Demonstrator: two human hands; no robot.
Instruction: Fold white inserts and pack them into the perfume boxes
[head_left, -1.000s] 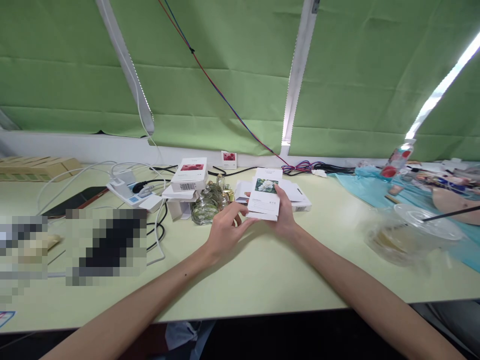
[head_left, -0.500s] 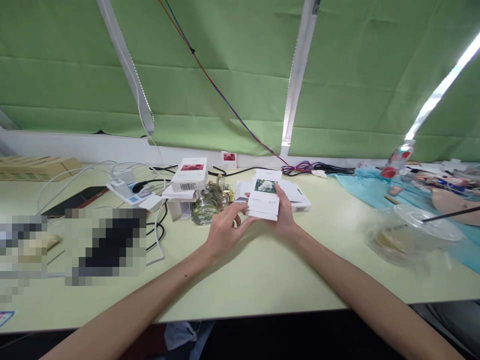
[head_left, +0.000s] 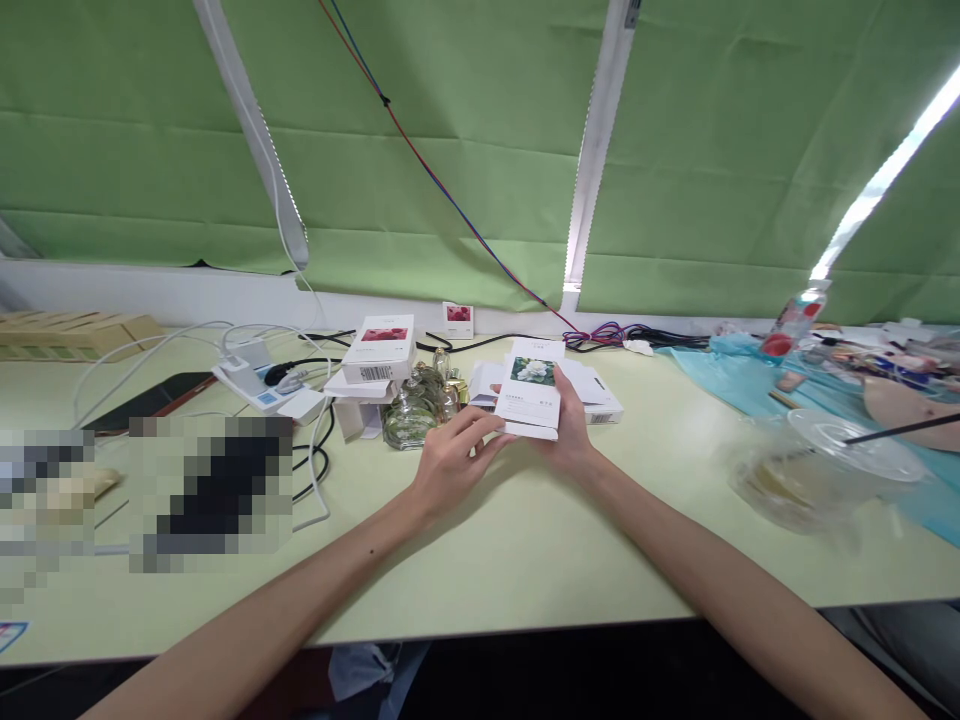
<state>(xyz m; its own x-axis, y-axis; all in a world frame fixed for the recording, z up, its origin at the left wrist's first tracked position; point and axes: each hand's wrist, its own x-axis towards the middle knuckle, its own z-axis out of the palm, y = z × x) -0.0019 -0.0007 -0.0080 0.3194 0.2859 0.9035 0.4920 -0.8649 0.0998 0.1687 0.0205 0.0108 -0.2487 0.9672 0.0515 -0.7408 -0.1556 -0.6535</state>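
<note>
A white box (head_left: 529,398) printed with white flowers is held above the table, its near end flap facing me. My right hand (head_left: 570,425) grips it from the right, the thumb along its edge. At the near left corner, my left hand (head_left: 459,455) has its fingertips closed on the flap end. Another white box (head_left: 602,398) lies behind the right hand. Left of the held box stand several clear glass bottles (head_left: 411,418) with gold tops. Beside them, a white box with a red flower picture (head_left: 380,345) rests on other white boxes.
A power strip (head_left: 259,385) with white and black cables sits left. At right, a lidded plastic cup with a straw (head_left: 832,460) stands near a blue plastic sheet (head_left: 697,370). A small white box with a red picture (head_left: 458,320) stands by the wall.
My left fingertips have shifted slightly right along the near end of the box. The box has moved very little; my right hand keeps its grip.
</note>
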